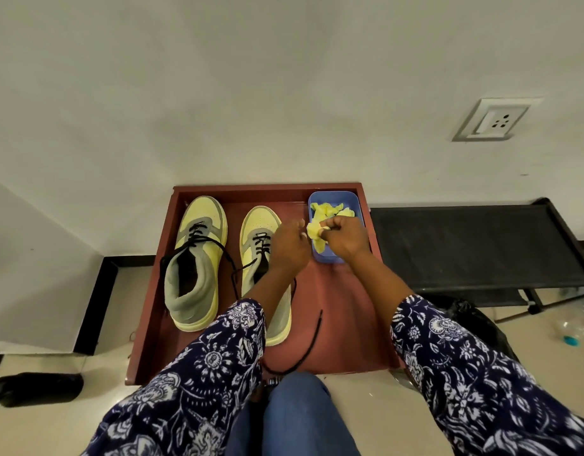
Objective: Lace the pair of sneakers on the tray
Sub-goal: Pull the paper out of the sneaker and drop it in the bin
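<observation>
Sneakers: two yellow-and-grey shoes side by side in the red tray, toes toward the wall.
Left sneaker: black lace threaded through the lower eyelets, ends loose over the collar.
Right sneaker: lower eyelets laced; its heel is hidden under the left forearm.
Loose lace: black lace end trailing across the tray floor toward the near edge.
Blue container: in the tray's far right corner, holding crumpled yellow pieces.
Yellow piece: held over the container.
Right hand: grip pinches the yellow piece.
Left hand: fingers curled at the piece's other edge; whether it grips cannot be told.
Step in hand: judged a side action with the container; lacing is unfinished.
Next move: likely release the piece, take up the loose lace, feed the next eyelet.
</observation>
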The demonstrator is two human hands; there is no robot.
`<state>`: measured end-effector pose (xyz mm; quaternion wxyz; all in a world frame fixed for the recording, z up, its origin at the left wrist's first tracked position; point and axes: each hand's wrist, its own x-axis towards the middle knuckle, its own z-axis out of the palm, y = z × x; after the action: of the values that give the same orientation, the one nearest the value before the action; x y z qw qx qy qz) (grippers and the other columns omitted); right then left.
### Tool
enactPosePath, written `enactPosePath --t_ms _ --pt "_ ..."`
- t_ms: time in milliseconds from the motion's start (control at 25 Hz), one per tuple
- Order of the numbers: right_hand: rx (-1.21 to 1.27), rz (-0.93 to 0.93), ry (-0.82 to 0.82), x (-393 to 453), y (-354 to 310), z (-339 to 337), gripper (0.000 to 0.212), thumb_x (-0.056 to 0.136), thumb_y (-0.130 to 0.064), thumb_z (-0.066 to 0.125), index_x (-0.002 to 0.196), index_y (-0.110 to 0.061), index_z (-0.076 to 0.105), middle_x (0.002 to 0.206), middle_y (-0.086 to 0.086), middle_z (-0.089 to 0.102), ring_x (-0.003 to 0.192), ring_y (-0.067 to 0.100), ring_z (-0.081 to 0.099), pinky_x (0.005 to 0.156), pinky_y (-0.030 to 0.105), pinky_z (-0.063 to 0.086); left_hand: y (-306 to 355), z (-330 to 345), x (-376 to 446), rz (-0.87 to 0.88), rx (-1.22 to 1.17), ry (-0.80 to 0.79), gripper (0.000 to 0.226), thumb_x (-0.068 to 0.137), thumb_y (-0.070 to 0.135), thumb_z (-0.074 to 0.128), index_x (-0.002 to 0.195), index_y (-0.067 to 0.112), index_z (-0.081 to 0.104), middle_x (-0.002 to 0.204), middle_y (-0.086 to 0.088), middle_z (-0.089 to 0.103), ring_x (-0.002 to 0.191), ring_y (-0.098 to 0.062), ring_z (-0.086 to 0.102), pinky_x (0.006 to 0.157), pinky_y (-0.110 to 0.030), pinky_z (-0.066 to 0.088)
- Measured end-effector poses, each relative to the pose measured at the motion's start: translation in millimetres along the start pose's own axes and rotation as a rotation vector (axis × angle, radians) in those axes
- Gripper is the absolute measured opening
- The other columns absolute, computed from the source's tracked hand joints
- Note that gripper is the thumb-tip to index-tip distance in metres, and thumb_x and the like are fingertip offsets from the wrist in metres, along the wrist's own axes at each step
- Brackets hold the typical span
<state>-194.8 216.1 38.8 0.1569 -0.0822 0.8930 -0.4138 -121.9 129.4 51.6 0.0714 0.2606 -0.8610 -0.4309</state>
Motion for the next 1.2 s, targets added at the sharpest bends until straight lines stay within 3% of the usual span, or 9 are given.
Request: enactPosePath --t_ms 120,240,400,560,760,920,1000,1120,1200 --pt "0.212 0.018 -0.055 -21 -18 5 0.017 0.083 -0.004 0.063 0.1 0.001 0.067 0.093 0.007 0.064 0.085 0.017 0.057 0.071 0.02 0.046 -4 -16 -11 -0.017 -0.016 0.041 0.025 0.087 0.002 0.045 0.105 -0.005 0.061 0.108 -0.02 0.065 0.104 -0.032 0.058 0.085 -0.031 0.039" --pt "0.463 0.14 -0.139 -45 -25 18 0.008 0.081 -0.002 0.065 0.085 -0.009 0.067 0.083 0.009 0.063 0.074 0.018 0.056 0.071 0.03 0.049 -14 -28 -21 -0.081 -0.115 0.111 0.029 0.084 -0.004 0.048 0.108 0.002 0.062 0.11 -0.013 0.066 0.105 -0.025 0.06 0.082 -0.016 0.039" --pt "0.716 0.255 -0.247 -74 -32 29 0.013 0.087 -0.004 0.057 0.076 -0.009 0.061 0.072 0.007 0.061 0.064 0.015 0.058 0.062 0.027 0.05 -28 -40 -31 -0.148 -0.195 0.125 0.02 0.08 -0.001 0.051 0.092 0.008 0.064 0.097 -0.01 0.068 0.093 -0.026 0.064 0.087 -0.038 0.051" --pt "0.896 0.298 -0.286 -91 -28 37 0.014 0.089 0.0 0.05 0.079 -0.002 0.06 0.074 0.013 0.061 0.067 0.022 0.06 0.072 0.035 0.055 -47 -46 -42 -0.227 -0.324 0.062 0.021 0.08 0.003 0.056 0.072 0.023 0.055 0.083 -0.007 0.064 0.08 -0.026 0.063 0.082 -0.049 0.053" --pt "0.9 0.286 -0.277 -112 -23 46 0.013 0.084 0.009 0.055 0.077 0.0 0.06 0.074 0.015 0.062 0.066 0.025 0.06 0.071 0.031 0.054 -61 -52 -58 -0.214 -0.312 -0.046 0.013 0.085 0.007 0.057 0.077 0.016 0.058 0.093 -0.018 0.066 0.089 -0.036 0.064 0.085 -0.051 0.052" --pt "0.817 0.28 -0.228 -119 -12 53 0.006 0.082 0.009 0.059 0.086 0.008 0.063 0.076 0.012 0.063 0.067 0.02 0.057 0.067 0.028 0.049 -62 -62 -73 -0.119 -0.115 -0.126 0.014 0.088 0.014 0.057 0.093 0.004 0.065 0.094 -0.016 0.069 0.092 -0.031 0.064 0.086 -0.039 0.052" --pt "0.78 0.286 -0.137 -118 -2 55 0.006 0.081 0.007 0.061 0.082 0.003 0.065 0.077 0.012 0.063 0.067 0.018 0.057 0.065 0.026 0.05 -62 -66 -79 -0.083 0.033 -0.18 0.022 0.091 0.02 0.054 0.098 0.002 0.066 0.095 -0.015 0.068 0.093 -0.029 0.063 0.077 -0.027 0.045" --pt "0.603 0.317 0.108 -111 19 57 0.01 0.077 -0.001 0.066 0.072 -0.01 0.066 0.082 0.01 0.068 0.074 0.018 0.06 0.073 0.035 0.052 -65 -65 -86 -0.017 0.291 -0.288 0.035 0.091 0.031 0.054 0.091 -0.002 0.066 0.091 -0.017 0.067 0.089 -0.029 0.061 0.068 -0.027 0.036" --pt "0.508 0.338 0.182 -113 30 58 0.004 0.076 -0.005 0.067 0.076 -0.008 0.069 0.084 0.009 0.071 0.075 0.018 0.061 0.072 0.033 0.051 -68 -60 -89 0.04 0.394 -0.327 0.039 0.088 0.034 0.057 0.077 -0.003 0.063 0.085 -0.02 0.066 0.085 -0.03 0.06 0.066 -0.028 0.034"
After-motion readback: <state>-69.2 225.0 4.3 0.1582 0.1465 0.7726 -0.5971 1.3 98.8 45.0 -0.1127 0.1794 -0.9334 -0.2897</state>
